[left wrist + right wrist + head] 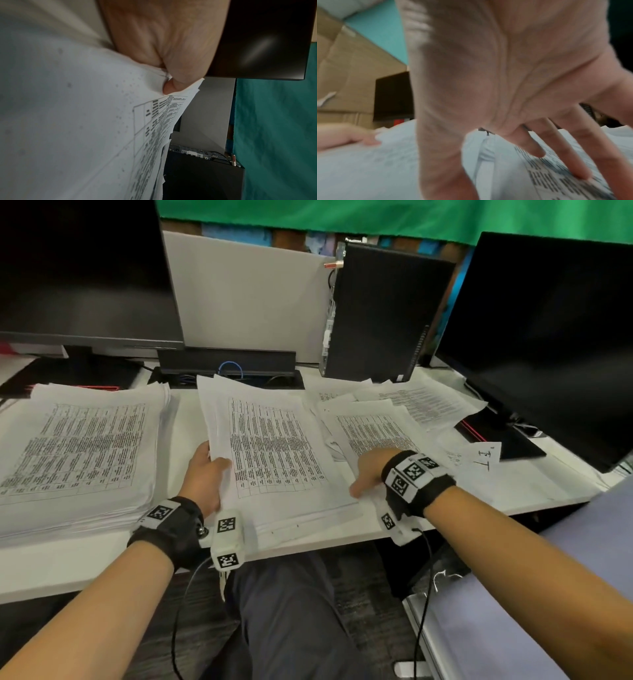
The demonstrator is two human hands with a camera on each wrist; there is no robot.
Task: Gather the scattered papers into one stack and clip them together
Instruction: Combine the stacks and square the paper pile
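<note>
A sheaf of printed table sheets (274, 453) lies in the middle of the white desk (85, 563). My left hand (205, 474) grips its left edge, thumb on top; the left wrist view shows the thumb (173, 86) pinching the sheets (85, 121). My right hand (368, 474) rests spread on the loose overlapping papers (373, 426) just right of the sheaf; its straight fingers (570, 155) press on a printed page (556, 180). More scattered sheets (421, 402) lie further back right. No clip is visible.
A thick paper stack (78, 453) sits at the left. Dark monitors stand at back left (82, 268) and right (548, 337), a black computer case (383, 313) and cable tray (229, 371) behind the papers. A small handwritten slip (483, 457) lies at the right.
</note>
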